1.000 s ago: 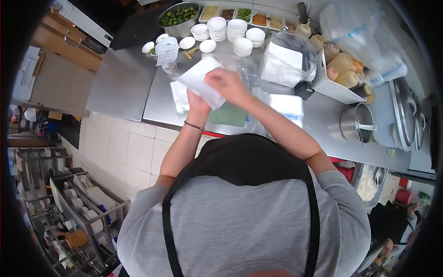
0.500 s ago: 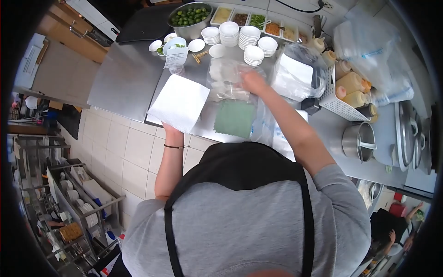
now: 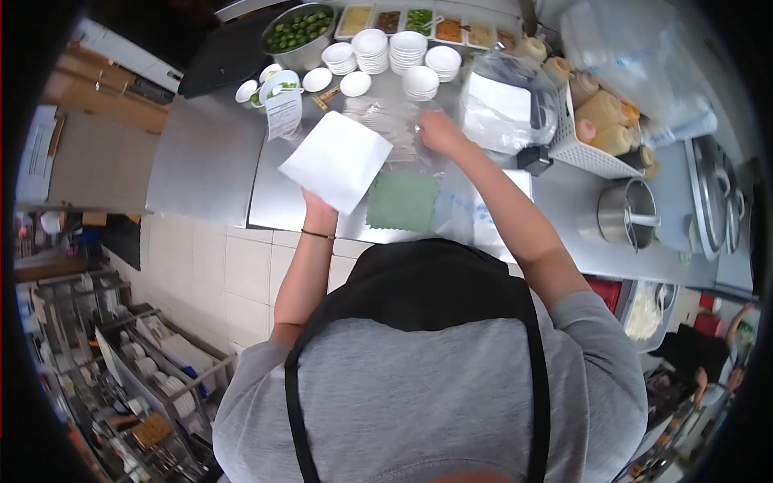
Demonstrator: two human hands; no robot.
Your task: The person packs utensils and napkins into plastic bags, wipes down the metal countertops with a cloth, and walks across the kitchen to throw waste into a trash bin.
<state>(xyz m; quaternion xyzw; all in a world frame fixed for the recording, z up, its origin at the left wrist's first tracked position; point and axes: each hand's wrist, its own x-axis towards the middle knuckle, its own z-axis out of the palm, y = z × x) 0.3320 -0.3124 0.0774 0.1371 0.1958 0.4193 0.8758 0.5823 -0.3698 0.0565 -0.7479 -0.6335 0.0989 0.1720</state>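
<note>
A square white paper sheet point(image 3: 336, 161) rests over my left hand point(image 3: 317, 203), which holds it from below above the counter's front edge; most of its fingers are hidden under the sheet. My right hand point(image 3: 437, 133) is at the right side of a clear plastic bag of wrapped pale items point(image 3: 385, 129), fingers curled on the plastic. Below the bag lies a green cloth with a zigzag edge point(image 3: 403, 200). Further right, plastic packaging point(image 3: 491, 217) lies partly under my right forearm.
Behind are stacked white dishes point(image 3: 370, 52), a bowl of green limes point(image 3: 299, 36) and ingredient trays point(image 3: 448, 30). To the right stand a basket of bottles point(image 3: 592, 153) and a metal pot point(image 3: 624, 211). Another person point(image 3: 692, 354) is at the lower right.
My right hand has left the white sheet and gone to the plastic bag. My left hand has kept the sheet, now spread flat. The camera view has shifted slightly.
</note>
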